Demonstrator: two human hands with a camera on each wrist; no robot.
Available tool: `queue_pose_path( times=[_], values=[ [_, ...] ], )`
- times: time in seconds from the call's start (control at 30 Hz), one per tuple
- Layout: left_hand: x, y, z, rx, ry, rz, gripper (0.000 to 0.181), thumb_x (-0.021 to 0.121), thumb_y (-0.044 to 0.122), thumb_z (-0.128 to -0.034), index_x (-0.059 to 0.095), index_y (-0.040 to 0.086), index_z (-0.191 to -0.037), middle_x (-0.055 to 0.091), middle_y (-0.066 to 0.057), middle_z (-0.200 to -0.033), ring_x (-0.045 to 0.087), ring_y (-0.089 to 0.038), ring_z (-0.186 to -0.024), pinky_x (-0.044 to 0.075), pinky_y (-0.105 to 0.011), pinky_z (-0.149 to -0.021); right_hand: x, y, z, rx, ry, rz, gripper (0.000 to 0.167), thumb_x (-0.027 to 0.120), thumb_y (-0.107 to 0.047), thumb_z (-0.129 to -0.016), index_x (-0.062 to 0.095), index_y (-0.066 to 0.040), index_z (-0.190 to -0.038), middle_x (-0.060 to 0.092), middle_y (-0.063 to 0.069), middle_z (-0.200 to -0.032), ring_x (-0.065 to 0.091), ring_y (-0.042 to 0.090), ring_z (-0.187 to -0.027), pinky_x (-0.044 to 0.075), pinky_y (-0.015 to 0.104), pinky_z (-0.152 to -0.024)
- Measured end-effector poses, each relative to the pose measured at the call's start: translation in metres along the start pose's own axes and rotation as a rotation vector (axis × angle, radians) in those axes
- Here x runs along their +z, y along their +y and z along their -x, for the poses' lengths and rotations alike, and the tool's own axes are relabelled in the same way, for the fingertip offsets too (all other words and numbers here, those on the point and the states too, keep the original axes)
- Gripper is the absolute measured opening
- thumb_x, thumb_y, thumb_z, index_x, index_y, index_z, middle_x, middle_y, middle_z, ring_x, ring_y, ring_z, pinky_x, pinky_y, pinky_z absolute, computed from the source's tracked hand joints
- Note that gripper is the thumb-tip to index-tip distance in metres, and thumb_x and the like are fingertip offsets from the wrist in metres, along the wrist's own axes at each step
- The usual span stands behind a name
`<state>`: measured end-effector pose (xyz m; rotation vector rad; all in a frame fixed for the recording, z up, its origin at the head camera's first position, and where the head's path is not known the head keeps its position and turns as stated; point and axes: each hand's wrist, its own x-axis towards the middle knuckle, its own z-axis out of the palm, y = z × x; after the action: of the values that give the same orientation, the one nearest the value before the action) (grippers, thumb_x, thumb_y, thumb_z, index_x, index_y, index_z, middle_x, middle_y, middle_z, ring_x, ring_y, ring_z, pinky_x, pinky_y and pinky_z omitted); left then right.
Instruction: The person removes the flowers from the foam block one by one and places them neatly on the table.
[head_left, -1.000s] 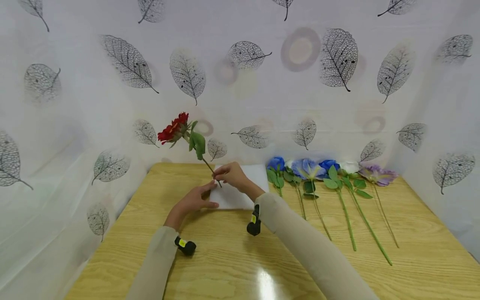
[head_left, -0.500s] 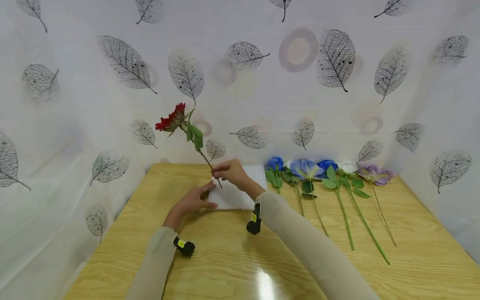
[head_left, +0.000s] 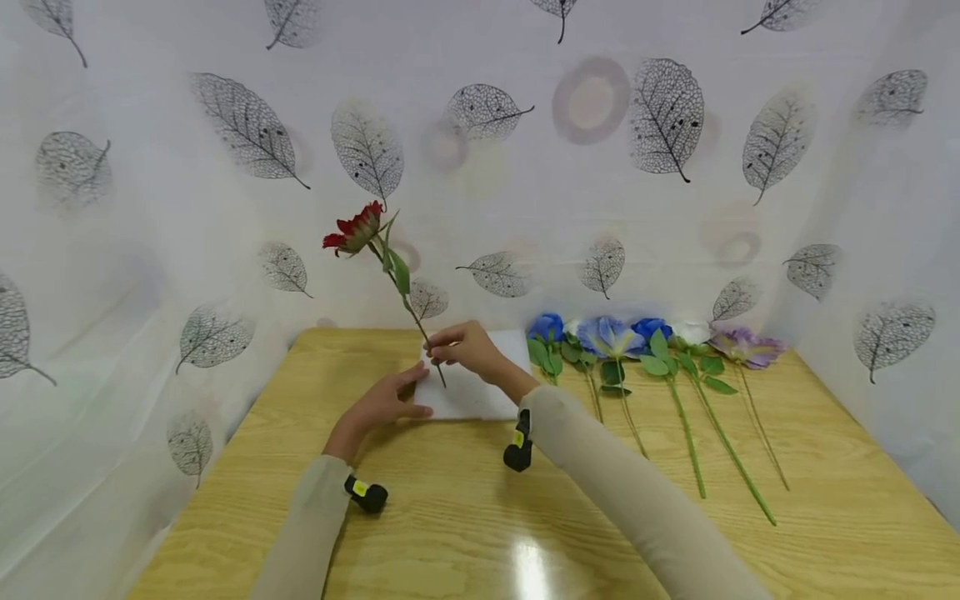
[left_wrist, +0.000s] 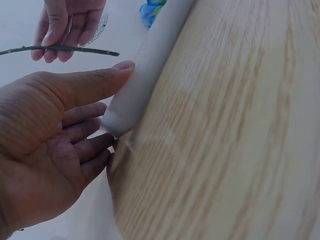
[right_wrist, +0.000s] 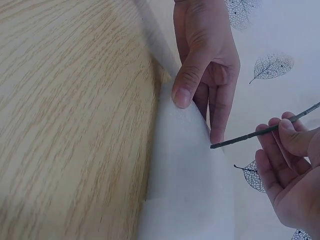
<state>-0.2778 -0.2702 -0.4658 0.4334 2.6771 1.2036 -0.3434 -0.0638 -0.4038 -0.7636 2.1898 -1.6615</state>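
Observation:
My right hand [head_left: 472,352] pinches the lower stem of a red artificial flower [head_left: 356,231] between thumb and fingers. The flower leans up and left, its bloom turned away from me. In the right wrist view the bare stem end [right_wrist: 240,140] sticks out past the fingertips, over a white foam pad [head_left: 480,396] that lies on the table. Whether the stem touches the pad cannot be told. At the pad's left side my left hand [head_left: 381,400] holds its near corner, thumb [left_wrist: 102,82] on the near edge and fingers along the left side.
Several artificial flowers lie in a row at the right: a blue rose [head_left: 546,327], a light blue flower [head_left: 611,336], a white rose [head_left: 692,332] and a purple flower [head_left: 747,346] among them. A leaf-printed curtain [head_left: 495,200] hangs behind the wooden table [head_left: 420,517].
The red flower has risen and tipped more upright, with its bloom turned further away. Its stem end now sits slightly lower over the pad. My left hand stays on the pad.

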Motion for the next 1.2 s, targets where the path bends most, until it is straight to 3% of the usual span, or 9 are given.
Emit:
queue_pose_path(
  times=[0.1, 0.33, 0.5, 1.2],
  values=[
    [0.0, 0.0, 0.0, -0.009, -0.001, 0.0, 0.084, 0.079, 0.028, -0.0908, 0.035, 0.002, -0.157, 0.026, -0.016, -0.167, 0.023, -0.039, -0.155, 0.023, -0.056, -0.126, -0.005, -0.001, 0.005, -0.002, -0.023, 0.005, 0.023, 0.067, -0.001, -0.096, 0.074, 0.006, -0.117, 0.076, 0.022, -0.11, 0.077, 0.021, -0.087, 0.057, 0.058, -0.094],
    [0.0, 0.0, -0.001, -0.008, 0.004, -0.001, 0.085, 0.08, 0.029, -0.0902, 0.035, 0.002, -0.157, 0.023, -0.016, -0.167, 0.022, -0.039, -0.155, 0.022, -0.056, -0.126, -0.02, 0.002, 0.016, -0.005, -0.074, 0.04, 0.024, 0.068, -0.004, -0.096, 0.074, 0.004, -0.118, 0.076, 0.021, -0.112, 0.077, 0.021, -0.089, 0.059, 0.053, -0.093],
    [0.0, -0.001, -0.002, -0.011, 0.001, -0.01, 0.085, 0.08, 0.03, -0.0895, 0.036, 0.002, -0.157, 0.023, -0.017, -0.167, 0.021, -0.04, -0.155, 0.02, -0.056, -0.126, -0.031, 0.003, 0.028, -0.002, -0.106, 0.056, 0.027, 0.068, -0.006, -0.097, 0.071, 0.006, -0.121, 0.071, 0.029, -0.118, 0.077, 0.023, -0.091, 0.058, 0.055, -0.094],
    [0.0, -0.002, -0.001, -0.013, -0.02, 0.005, 0.085, 0.08, 0.028, -0.0896, 0.035, 0.0, -0.157, 0.019, -0.018, -0.168, 0.016, -0.04, -0.157, 0.015, -0.055, -0.127, -0.078, 0.002, 0.093, 0.022, -0.06, 0.119, 0.026, 0.073, -0.007, -0.093, 0.074, 0.0, -0.119, 0.072, 0.027, -0.114, 0.077, 0.023, -0.087, 0.061, 0.055, -0.086]
  ],
)
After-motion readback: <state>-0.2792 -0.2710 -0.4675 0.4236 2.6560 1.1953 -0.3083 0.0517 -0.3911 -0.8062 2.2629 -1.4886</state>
